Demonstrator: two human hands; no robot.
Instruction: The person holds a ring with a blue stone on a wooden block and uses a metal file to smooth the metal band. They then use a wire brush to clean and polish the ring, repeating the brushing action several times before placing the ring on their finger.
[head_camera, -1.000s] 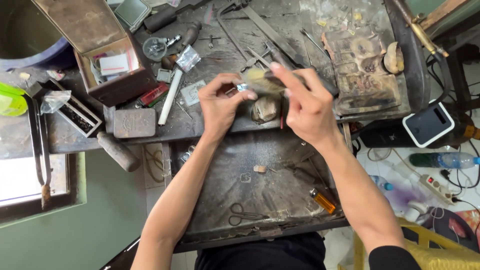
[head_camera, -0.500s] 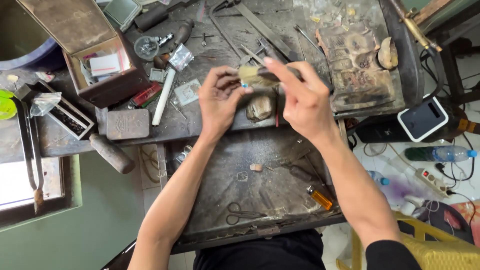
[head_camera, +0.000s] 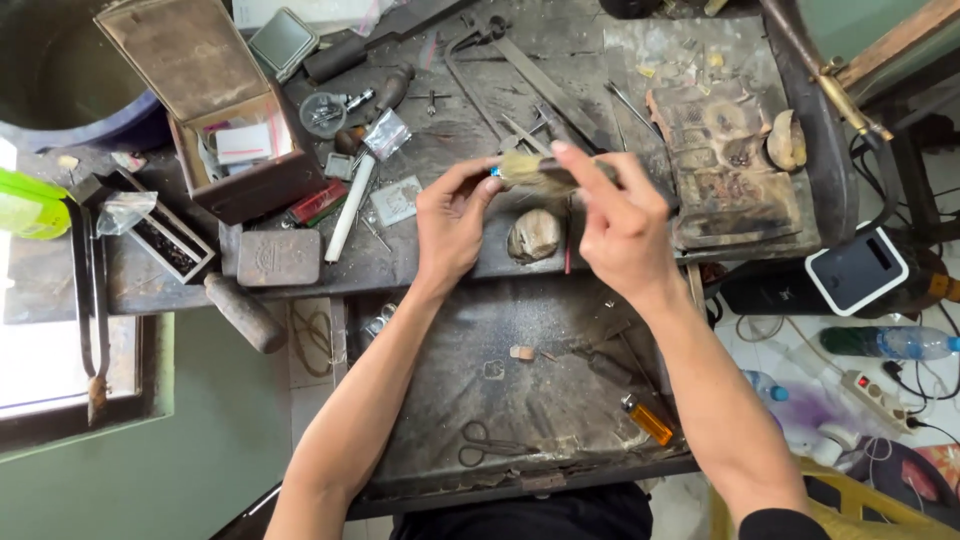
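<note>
Brush (head_camera: 535, 170), small and pale-bristled, is held up between both hands above the cluttered tabletop (head_camera: 440, 140), over its front edge. Its long axis runs roughly left to right, almost level, with a tiny blue bit at its left end. The left hand (head_camera: 450, 225) pinches that left end, thumb and forefinger closed narrow around it; whatever small piece sits there is too tiny to make out. The right hand (head_camera: 620, 225) grips the brush from above, its fingers (head_camera: 590, 170) curled over the body and hiding most of the right end, so I cannot tell which end is the handle.

Just below the brush, on the tabletop, lies a rounded stone (head_camera: 533, 236). To the left stands an open wooden box (head_camera: 225, 120), and beside it a white stick (head_camera: 349, 208) lying slantwise. Under the hands an open drawer (head_camera: 500, 400) holds scissors (head_camera: 490, 445) and an orange lighter (head_camera: 647, 418). Off to the right sits a small white device (head_camera: 855, 270), well apart from the hands.
</note>
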